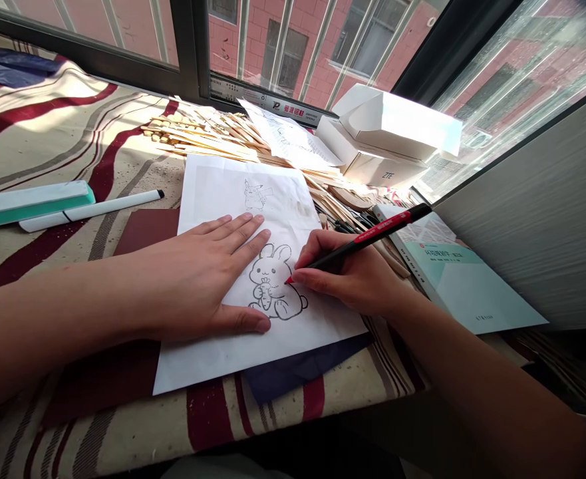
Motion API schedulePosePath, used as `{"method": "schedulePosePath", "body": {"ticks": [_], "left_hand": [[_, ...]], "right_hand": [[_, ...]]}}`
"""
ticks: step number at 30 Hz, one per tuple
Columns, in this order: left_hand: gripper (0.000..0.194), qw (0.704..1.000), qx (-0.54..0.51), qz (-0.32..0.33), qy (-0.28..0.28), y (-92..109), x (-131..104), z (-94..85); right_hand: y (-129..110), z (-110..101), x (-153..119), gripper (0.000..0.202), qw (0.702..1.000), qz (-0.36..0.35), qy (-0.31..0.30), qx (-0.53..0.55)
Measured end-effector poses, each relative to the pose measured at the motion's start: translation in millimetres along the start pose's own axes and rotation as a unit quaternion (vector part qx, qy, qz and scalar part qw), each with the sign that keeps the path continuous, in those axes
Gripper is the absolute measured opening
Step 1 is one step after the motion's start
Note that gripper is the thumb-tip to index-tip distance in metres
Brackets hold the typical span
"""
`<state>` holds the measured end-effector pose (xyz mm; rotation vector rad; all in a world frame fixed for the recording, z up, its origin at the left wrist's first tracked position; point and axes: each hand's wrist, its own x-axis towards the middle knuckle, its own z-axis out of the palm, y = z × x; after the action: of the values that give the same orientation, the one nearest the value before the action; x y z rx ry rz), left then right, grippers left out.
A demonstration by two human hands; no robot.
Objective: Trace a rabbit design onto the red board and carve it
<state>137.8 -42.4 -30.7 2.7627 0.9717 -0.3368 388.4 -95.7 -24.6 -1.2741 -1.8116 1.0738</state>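
Observation:
A white sheet of paper (207,372) bears a rabbit drawing (277,283) with a carrot, and a smaller, fainter cartoon figure (255,195) near its top. My left hand (217,273) lies flat on the sheet with the fingers stretched out, just left of the rabbit. In my right hand (352,273) is a black and red pen (372,233), held at a slant. Its red tip touches or nearly touches the paper at the rabbit's right side. Under the sheet are a dark red board (143,233) and dark blue cloth or paper (307,369).
At left lie a white marker (98,209) and a white and teal case (28,203). Thin wooden sticks (213,133), a second drawn sheet (290,133) and a white box (382,159) stand by the window. A light green book (462,279) is at right. Striped cloth (138,446) covers the surface.

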Motion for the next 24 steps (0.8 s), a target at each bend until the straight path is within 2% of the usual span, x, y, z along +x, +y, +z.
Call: {"method": "schedulePosePath", "body": {"ticks": [7,15,24], "left_hand": [[0.124,1.0,-0.003,0.002,0.004,1.6,1.1,-0.3],[0.124,1.0,-0.007,0.005,0.012,-0.4,-0.5,0.8],[0.124,1.0,-0.003,0.007,0.008,0.4,0.4,-0.6]], "right_hand": [[-4.0,-0.3,-0.3,0.019,1.0,-0.008,-0.01,-0.017],[-1.1,-1.8,-0.7,0.021,0.998,-0.003,0.027,-0.057],[-3.3,-2.8,0.2,0.021,0.997,0.0,0.035,-0.072]]}}
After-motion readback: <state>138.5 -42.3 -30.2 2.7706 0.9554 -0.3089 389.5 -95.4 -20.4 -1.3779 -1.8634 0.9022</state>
